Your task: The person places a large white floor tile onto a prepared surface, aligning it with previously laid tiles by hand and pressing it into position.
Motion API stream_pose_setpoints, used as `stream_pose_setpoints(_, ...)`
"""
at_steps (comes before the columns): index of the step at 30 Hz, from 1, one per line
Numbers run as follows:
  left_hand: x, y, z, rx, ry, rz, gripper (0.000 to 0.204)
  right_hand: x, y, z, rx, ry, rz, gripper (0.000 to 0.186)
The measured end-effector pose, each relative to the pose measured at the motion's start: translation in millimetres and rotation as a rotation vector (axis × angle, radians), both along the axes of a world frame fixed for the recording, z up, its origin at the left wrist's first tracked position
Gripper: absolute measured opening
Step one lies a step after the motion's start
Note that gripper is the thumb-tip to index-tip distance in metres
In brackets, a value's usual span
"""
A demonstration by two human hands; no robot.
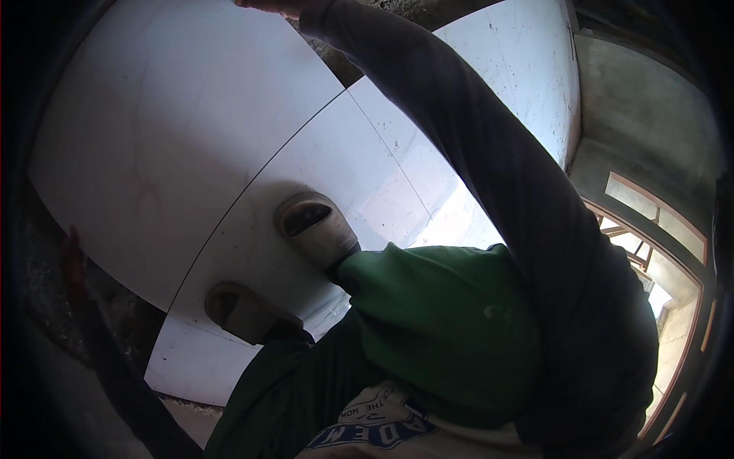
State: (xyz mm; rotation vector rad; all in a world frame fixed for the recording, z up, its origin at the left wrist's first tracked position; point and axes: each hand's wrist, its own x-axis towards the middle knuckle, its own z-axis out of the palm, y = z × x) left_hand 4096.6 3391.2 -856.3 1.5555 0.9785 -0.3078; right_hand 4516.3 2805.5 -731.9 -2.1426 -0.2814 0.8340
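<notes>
A large white marbled floor tile (176,99) lies ahead of me, its near edge along a thin dark seam beside the laid tiles (313,153). My right hand (269,6) is closed at the tile's right edge, far from me and partly cut off by the top of the view. My left hand (74,268) is at the tile's left edge, closed on it with one fingertip showing against the white surface. It is dim there, and the other fingers are hard to make out.
My shoes (317,226) stand on the laid tiles, close to the seam. Rough dark ground (115,306) shows at the left beyond the tile edges, and again at the top. To the right are a grey wall (642,99) and a framed opening (673,321) letting in light.
</notes>
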Motion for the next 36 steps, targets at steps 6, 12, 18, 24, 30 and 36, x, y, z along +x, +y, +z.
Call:
stream_pose_setpoints(6, 11, -15, 20, 0.012, 0.033, -0.027, 0.071, 12, -4, -26, 0.046, -0.117, -0.037, 0.075)
stream_pose_setpoints(12, 12, -21, 24, 0.012, 0.024, -0.021, 0.07, 14, -4, -28, -0.051, -0.141, -0.03, 0.071)
stream_pose_setpoints(18, 17, -31, 35, 0.019, 0.019, -0.039, 0.069, 13, -6, -26, 0.046, -0.111, -0.008, 0.072)
stream_pose_setpoints(24, 15, -27, 33, 0.03, 0.054, -0.088, 0.068, 9, 3, -16, 0.06, -0.169, -0.049, 0.08)
stream_pose_setpoints(30, 16, -28, 31, 0.021, 0.04, -0.028, 0.067, 4, 8, -5, 0.067, -0.145, -0.036, 0.085)
stream_pose_setpoints(36, 11, -31, 36, 0.096, -0.004, -0.097, 0.067, 0, 15, 1, 0.052, -0.096, -0.027, 0.093)
